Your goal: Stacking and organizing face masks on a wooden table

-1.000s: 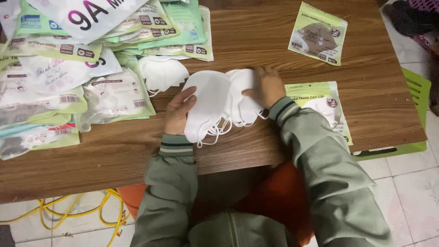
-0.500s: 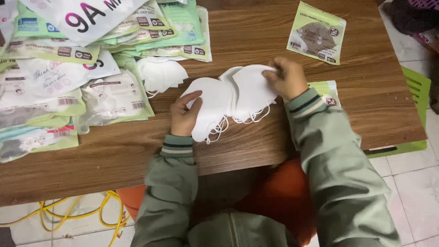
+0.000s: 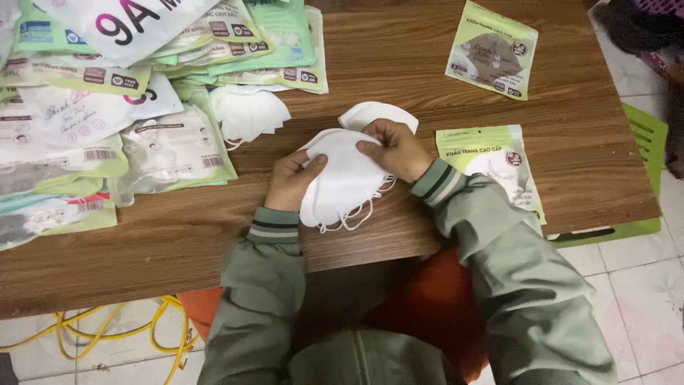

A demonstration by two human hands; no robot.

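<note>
White face masks, stacked on wooden table (ear loops trailing toward us): we grasp them between left hand and right hand, long axis running diagonally, both hands touching

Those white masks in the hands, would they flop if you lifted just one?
Probably. The white masks look thin and curved, so one likely bends easily. Their ear loops dangle loosely, so they might tangle. Both the left hand and right hand steady the stack, suggesting it slides.
</note>
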